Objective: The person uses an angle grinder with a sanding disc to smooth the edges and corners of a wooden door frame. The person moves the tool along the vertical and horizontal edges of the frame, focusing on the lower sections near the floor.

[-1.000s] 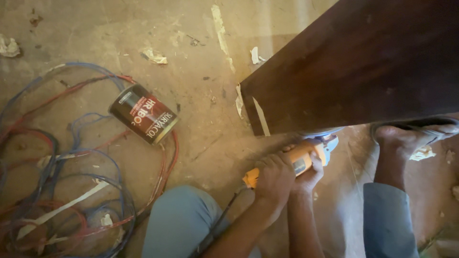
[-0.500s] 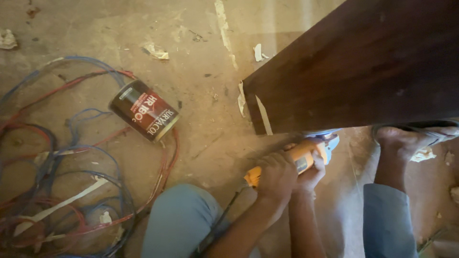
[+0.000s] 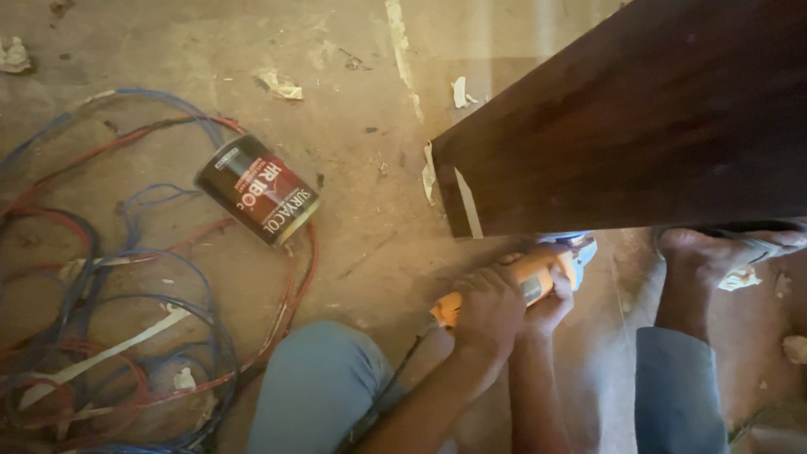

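Observation:
Both hands grip a yellow power tool (image 3: 532,278) with a blue head, low at the middle of the head view. My left hand (image 3: 492,309) wraps the rear of its body, near the orange cord end. My right hand (image 3: 551,309) holds it from beneath, closer to the head. The tool's head sits under the near edge of a dark brown wooden board (image 3: 639,126), which hides its tip. The board slants across the upper right, and pale tape marks its cut corner.
A dark red can (image 3: 257,190) lies on its side on the dusty floor (image 3: 353,109), among tangled blue and red wires (image 3: 109,277). My knees in blue trousers and a sandalled foot (image 3: 714,248) are near the tool. Paper scraps litter the floor.
The view has drifted slightly, so the board and can sit a little further right and lower. Both hands keep the same grip on the tool under the board's edge.

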